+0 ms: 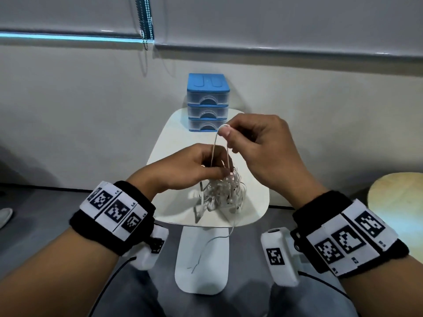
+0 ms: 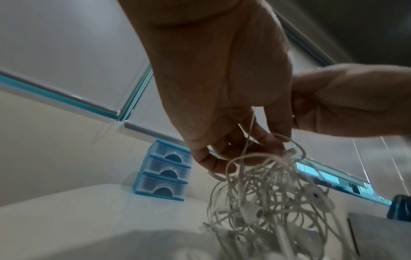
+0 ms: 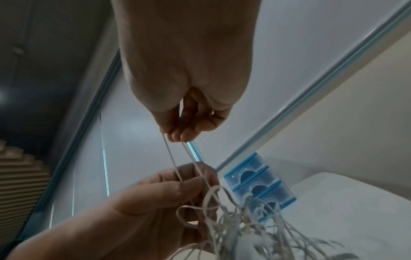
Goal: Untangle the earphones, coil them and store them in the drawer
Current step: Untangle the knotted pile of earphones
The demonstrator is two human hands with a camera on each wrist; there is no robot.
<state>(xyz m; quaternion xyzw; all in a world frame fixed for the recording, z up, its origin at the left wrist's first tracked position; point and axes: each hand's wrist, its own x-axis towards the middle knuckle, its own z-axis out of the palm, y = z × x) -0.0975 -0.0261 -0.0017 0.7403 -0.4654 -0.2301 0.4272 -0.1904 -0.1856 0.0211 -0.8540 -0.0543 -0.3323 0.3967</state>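
A tangled bunch of white earphones (image 1: 223,193) (image 2: 266,202) (image 3: 240,227) hangs above the small white table (image 1: 251,202). My left hand (image 1: 196,167) (image 2: 224,105) (image 3: 169,191) pinches the top of the tangle between thumb and fingers. My right hand (image 1: 249,136) (image 3: 184,126) (image 2: 347,102), higher and to the right, pinches a loop of cable (image 1: 219,147) (image 3: 177,163) drawn up out of the bunch. One loose strand (image 1: 206,248) dangles below the table's near edge. The blue three-drawer unit (image 1: 207,102) (image 2: 163,171) (image 3: 259,186) stands at the table's far end, all drawers closed.
The table stands on a white pedestal foot (image 1: 201,264) against a pale wall. A roller blind with a bead chain (image 1: 144,21) hangs behind. A round wooden surface (image 1: 398,202) sits at the right, and a shoe (image 1: 4,216) shows at the far left on the grey floor.
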